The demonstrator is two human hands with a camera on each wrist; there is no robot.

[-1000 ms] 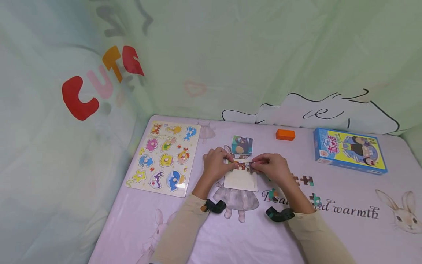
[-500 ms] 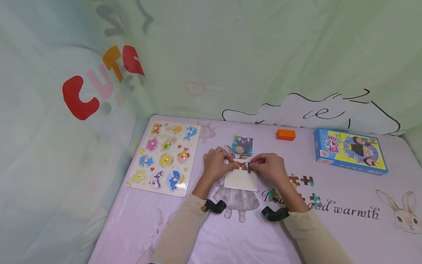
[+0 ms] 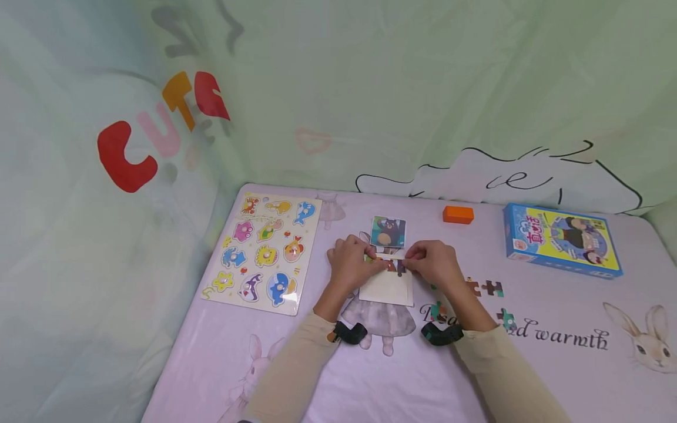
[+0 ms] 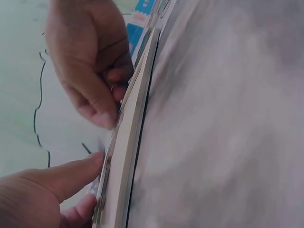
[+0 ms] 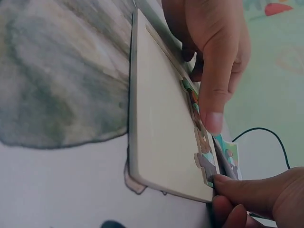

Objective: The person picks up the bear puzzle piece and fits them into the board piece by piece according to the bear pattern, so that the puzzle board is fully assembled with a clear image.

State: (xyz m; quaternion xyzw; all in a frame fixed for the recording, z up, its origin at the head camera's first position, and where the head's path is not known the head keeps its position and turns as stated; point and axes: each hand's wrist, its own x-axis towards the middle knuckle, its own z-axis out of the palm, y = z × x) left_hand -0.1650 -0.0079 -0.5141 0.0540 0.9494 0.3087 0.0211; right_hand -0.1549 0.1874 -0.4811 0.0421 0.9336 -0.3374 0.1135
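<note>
A pale puzzle board lies in the middle of the table, with a row of bear-picture jigsaw pieces along its far edge. My left hand holds the board's far left part, its thumb pressing on the row. At the row's right end, my right hand pinches a dark jigsaw piece between thumb and fingers, close against the board's edge. Just behind the board is a bear picture card. Fingers partly hide the row in the head view.
Several loose jigsaw pieces lie to the right, some hidden by my right forearm. A sea-animal peg puzzle lies left. An orange block and a blue-and-yellow box stand at the back right. A curtain borders the table.
My right hand shifted slightly left, bringing the dark piece against the row, then back a little. My left thumb slid right over the middle of the row. The board stayed in place.
</note>
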